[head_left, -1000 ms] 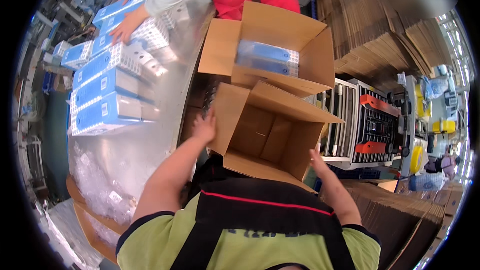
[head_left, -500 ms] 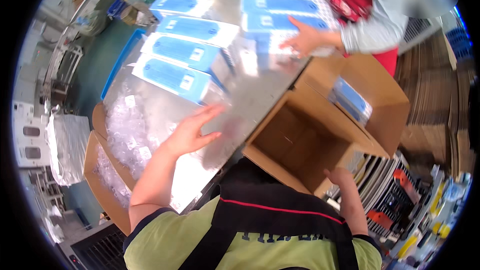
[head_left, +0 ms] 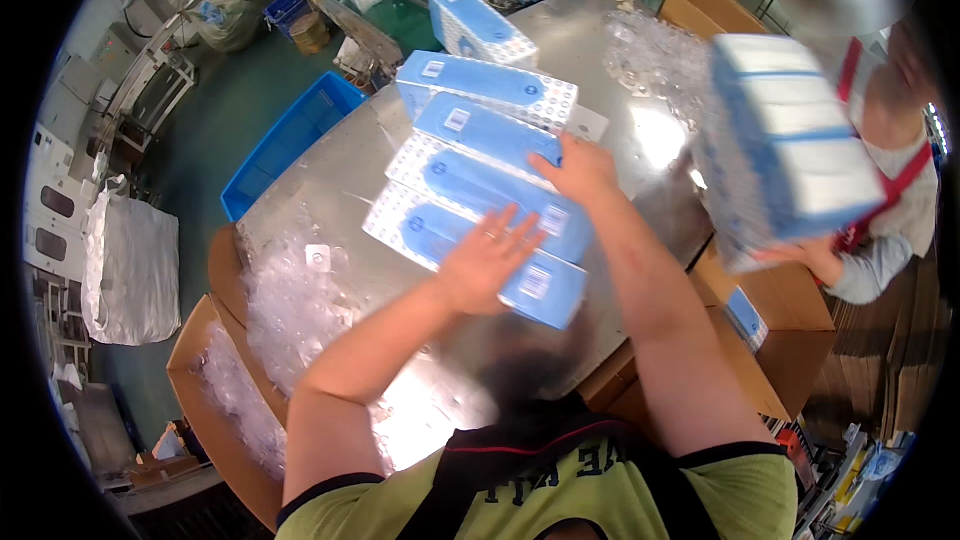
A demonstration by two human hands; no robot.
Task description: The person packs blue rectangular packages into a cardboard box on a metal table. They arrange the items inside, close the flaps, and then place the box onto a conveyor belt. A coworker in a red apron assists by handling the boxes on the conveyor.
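Gleaming under the lights, the metal table is carrying blue packs in a row; a cardboard box is holding clear plastic. The left hand is pressing spread fingers onto the nearest pack, the right hand lying flat on the next pack.

Blue crate beside clear plastic heap
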